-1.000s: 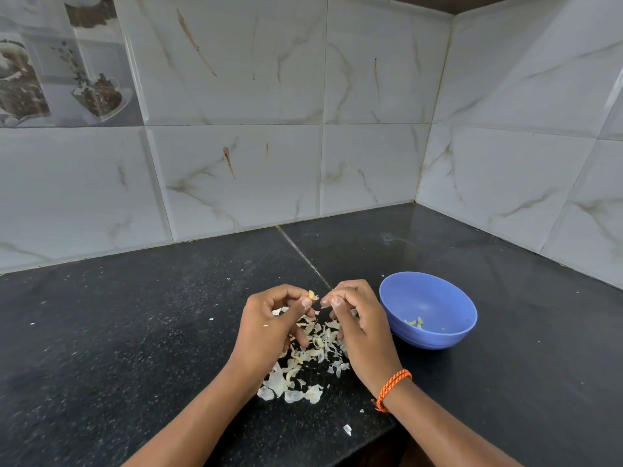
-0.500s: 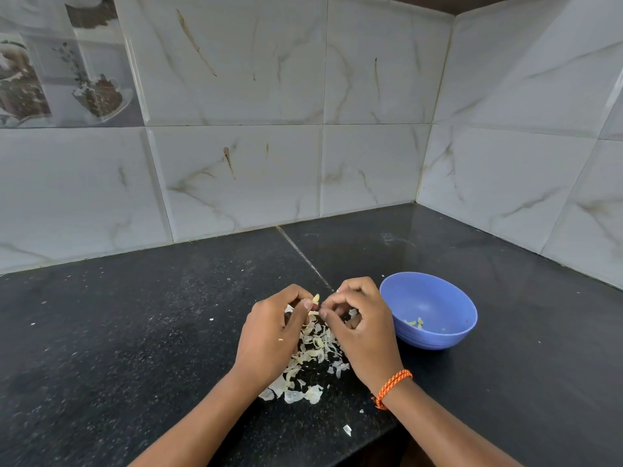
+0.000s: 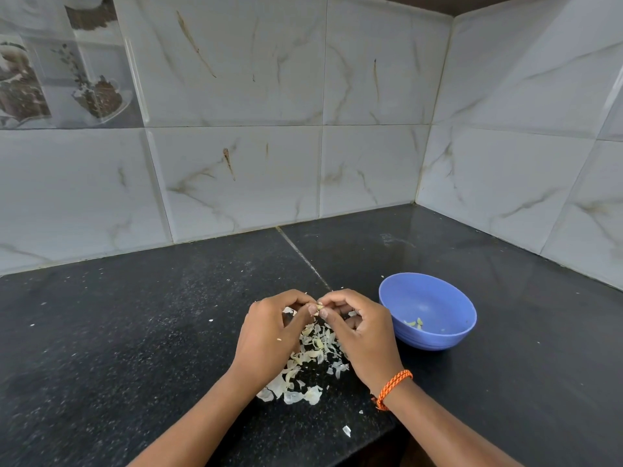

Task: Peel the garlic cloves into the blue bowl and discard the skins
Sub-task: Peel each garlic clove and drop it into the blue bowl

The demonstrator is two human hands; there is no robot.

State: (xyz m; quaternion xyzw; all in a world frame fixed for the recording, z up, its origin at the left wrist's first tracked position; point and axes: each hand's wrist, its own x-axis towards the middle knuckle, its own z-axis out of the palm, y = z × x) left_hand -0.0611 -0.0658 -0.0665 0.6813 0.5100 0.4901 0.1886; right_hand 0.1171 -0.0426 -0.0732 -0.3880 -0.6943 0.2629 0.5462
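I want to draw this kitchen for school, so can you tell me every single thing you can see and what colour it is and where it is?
blue bowl: one, blue, on the counter right of the hands
peeled garlic bits: a few, pale yellow-green, inside the bowl
garlic clove: one, pale, pinched between both hands' fingertips
garlic skins: a pile, whitish, on the counter under the hands
counter: one, black, speckled
wall tiles: white, marbled, behind and to the right
picture tile: one, upper left wall
wristband: one, orange, right wrist
left hand: pinches the clove
right hand: pinches the clove
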